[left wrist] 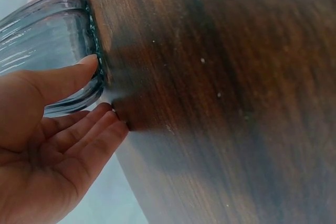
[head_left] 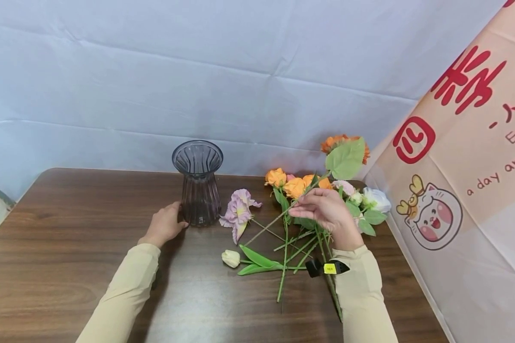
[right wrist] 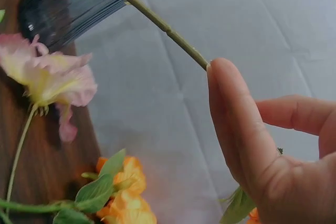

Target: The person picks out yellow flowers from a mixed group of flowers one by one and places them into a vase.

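The right hand (head_left: 326,212) pinches a flower stem (right wrist: 169,31), best held steady; the relaxed left hand (head_left: 164,225) apparently touches the vase (head_left: 200,197) at left.

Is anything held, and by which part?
The right grip holds the dark-orange flower by its stem, below the leaf. The left grip is low by the vase; whether it holds is unclear.

The vase (head_left: 200,200) presents smooth, glossy, transparent glass or clear plastic with ribbed walls; the counter (head_left: 81,224), wood grain with a soft sheen; the stem (right wrist: 149,14), plastic-like with raised joints; the backdrop (head_left: 154,85), creased, matt, cloth-like sheet.
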### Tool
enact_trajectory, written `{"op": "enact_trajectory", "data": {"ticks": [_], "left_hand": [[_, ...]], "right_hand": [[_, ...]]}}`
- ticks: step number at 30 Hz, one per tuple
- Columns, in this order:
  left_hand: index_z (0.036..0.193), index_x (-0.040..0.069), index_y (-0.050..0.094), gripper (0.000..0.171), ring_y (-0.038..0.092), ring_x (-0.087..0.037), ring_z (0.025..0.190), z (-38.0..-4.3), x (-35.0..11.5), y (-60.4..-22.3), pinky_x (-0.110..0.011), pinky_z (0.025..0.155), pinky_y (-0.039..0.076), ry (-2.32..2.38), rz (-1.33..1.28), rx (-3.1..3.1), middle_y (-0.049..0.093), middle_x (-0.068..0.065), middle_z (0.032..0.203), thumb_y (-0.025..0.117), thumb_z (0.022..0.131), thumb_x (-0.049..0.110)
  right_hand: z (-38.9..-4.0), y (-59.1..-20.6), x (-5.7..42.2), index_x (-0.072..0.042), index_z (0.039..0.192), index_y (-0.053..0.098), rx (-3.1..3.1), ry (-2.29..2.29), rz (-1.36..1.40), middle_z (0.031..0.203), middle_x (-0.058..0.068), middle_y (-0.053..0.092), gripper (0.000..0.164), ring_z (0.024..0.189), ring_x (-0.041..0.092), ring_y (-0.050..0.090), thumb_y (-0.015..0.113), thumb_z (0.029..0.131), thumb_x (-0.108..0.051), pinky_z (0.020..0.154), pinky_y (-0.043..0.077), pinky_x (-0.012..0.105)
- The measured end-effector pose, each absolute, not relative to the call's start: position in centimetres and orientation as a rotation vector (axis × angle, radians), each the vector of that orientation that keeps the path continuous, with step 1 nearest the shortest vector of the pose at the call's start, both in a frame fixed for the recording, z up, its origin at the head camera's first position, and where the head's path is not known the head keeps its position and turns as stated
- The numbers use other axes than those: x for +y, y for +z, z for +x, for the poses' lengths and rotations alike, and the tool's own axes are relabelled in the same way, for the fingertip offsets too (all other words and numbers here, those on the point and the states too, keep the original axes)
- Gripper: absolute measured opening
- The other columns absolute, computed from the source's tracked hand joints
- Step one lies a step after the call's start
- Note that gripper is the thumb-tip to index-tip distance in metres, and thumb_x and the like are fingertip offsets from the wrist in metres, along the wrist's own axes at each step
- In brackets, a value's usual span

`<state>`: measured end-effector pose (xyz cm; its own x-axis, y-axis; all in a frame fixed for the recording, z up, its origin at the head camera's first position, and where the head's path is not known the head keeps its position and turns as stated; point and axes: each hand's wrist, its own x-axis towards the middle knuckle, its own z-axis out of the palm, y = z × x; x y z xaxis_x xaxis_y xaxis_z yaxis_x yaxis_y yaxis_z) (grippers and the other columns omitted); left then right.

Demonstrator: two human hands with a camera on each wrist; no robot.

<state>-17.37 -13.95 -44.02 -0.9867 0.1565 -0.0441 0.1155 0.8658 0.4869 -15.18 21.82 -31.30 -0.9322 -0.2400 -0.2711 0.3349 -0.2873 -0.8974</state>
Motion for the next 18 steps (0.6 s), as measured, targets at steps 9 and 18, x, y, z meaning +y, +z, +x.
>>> {"op": "enact_trajectory", "data": {"ticks": [9, 18], "left_hand": [[0.126, -0.014, 0.040, 0.058, 0.049, -0.046, 0.107, -17.4, -14.0, -44.0, -0.056, 0.090, 0.038, 0.757, 0.217, 2.955, 0.051, -0.030, 0.120, 0.067, 0.082, 0.011], [0.125, -0.014, 0.042, 0.057, 0.050, -0.046, 0.106, -17.5, -13.9, -44.0, -0.056, 0.089, 0.039, 0.750, 0.222, 2.967, 0.052, -0.030, 0.119, 0.068, 0.081, 0.012]], "right_hand": [[-15.3, -29.1, 20.4, 0.007, 0.070, 0.055, 1.605, -2.343, 0.033, 0.077, 0.020, 0.059, 0.029, 0.070, 0.032, 0.066, 0.035, 0.089, 0.016, 0.072, 0.054, 0.038], [-15.9, -26.4, 18.3, 0.007, 0.072, 0.058, 1.645, -2.371, 0.076, 0.085, 0.020, 0.055, 0.028, 0.070, 0.031, 0.066, 0.037, 0.088, 0.014, 0.073, 0.054, 0.038]]}}
